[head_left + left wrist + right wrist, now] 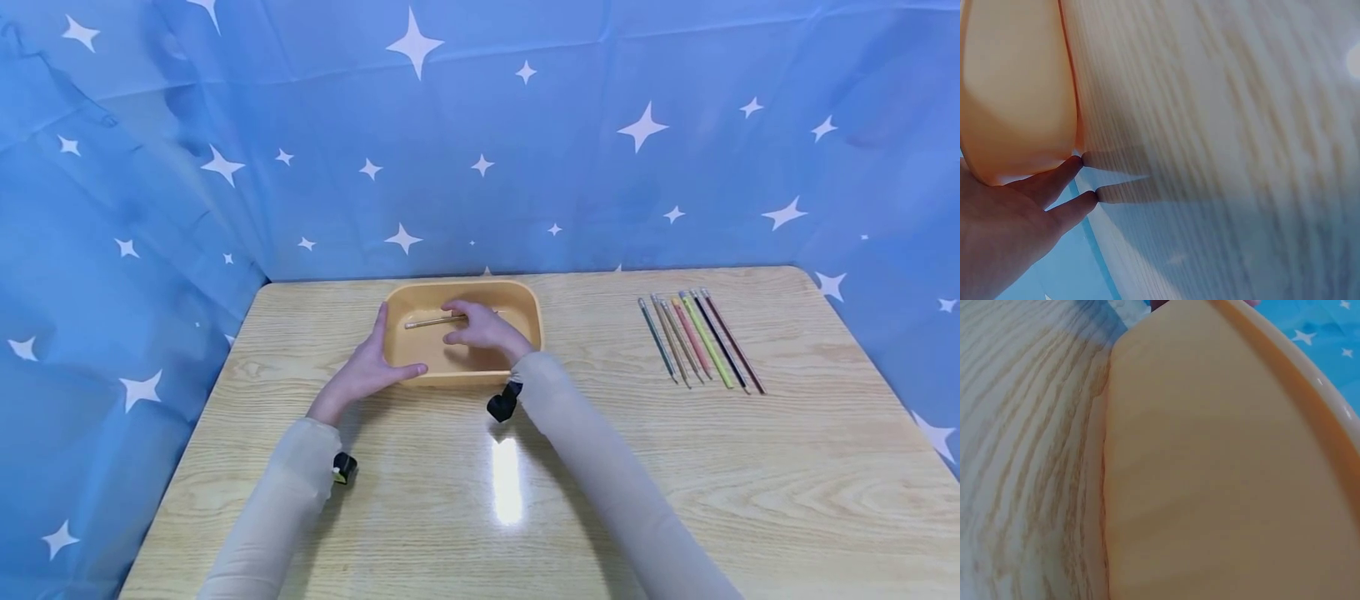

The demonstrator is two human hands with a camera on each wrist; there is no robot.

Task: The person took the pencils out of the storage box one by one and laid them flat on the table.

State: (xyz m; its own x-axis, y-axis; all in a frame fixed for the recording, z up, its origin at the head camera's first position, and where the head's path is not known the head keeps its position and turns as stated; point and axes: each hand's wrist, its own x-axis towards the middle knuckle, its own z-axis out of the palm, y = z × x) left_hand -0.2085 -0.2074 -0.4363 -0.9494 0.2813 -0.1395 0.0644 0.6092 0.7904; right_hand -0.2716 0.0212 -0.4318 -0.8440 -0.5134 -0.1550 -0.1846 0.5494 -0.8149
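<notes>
A tan plastic tray (465,380) stands near the table's back edge. My left hand (369,367) holds its left front corner, the thumb on the front rim and the fingers along the left side. In the left wrist view, fingers (1063,181) lie against the tray's outside wall (1022,81). My right hand (483,327) reaches inside the tray over a pencil (427,322), thumb and fingers spread apart. Part of the pencil is hidden by the hand. The right wrist view shows mostly the tray's outer wall (1222,462), not the fingers.
Several pencils (697,337) of different colours lie side by side on the wooden table (420,500), to the right of the tray. A blue curtain (570,150) with white stars hangs behind the table and along its left.
</notes>
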